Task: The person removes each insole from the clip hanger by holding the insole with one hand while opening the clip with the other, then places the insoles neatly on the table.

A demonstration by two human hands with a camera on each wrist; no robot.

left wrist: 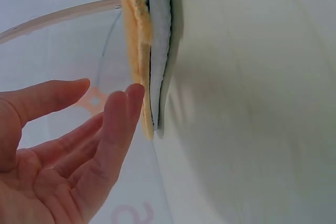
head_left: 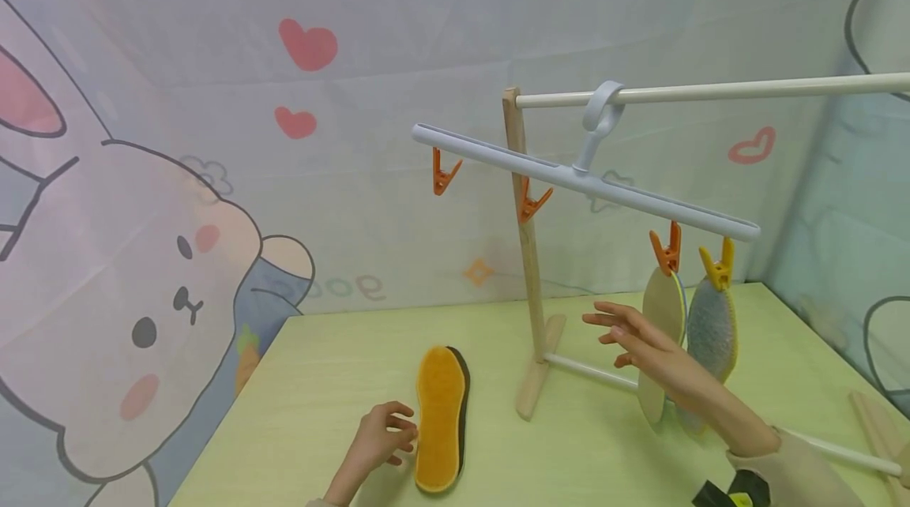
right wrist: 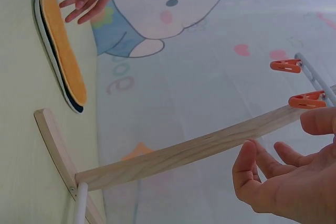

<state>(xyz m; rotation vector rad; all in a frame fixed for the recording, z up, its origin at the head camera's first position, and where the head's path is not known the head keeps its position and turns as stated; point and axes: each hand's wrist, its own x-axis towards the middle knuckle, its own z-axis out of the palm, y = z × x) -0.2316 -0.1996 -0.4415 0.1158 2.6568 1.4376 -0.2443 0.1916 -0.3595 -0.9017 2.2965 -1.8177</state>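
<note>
"Orange fleece, lower middle of the head view: insole pair (head_left: 438, 428) flat on the pale green table (head_left: 313, 381), dark underside peeking out at right; hands near?"

"Left hand (head_left: 384, 434) just beside, lower middle; fingers parted and loosely bent, nothing gripped; touching the orange edge or not, impossible to tell."

"And the other?"

"Right hand (head_left: 643, 341), lower right, in front of the hanging insoles (head_left: 712, 325); fingers half extended, likewise holding nothing."

"Which step, then?"

"Probably getting ready to pick up the pair; at right, one orange clip (head_left: 667, 254) and one yellow clip (head_left: 721, 266) already loaded; at the left end of the hanger (head_left: 490, 153), two orange clips (head_left: 438, 175) bare."

"Calling for what?"

"Most likely a pinch across both layers, then a lift toward upper middle; right hand best squeezing a bare clip, without swinging the tilted hanger on its bar (head_left: 746, 88)."
</note>
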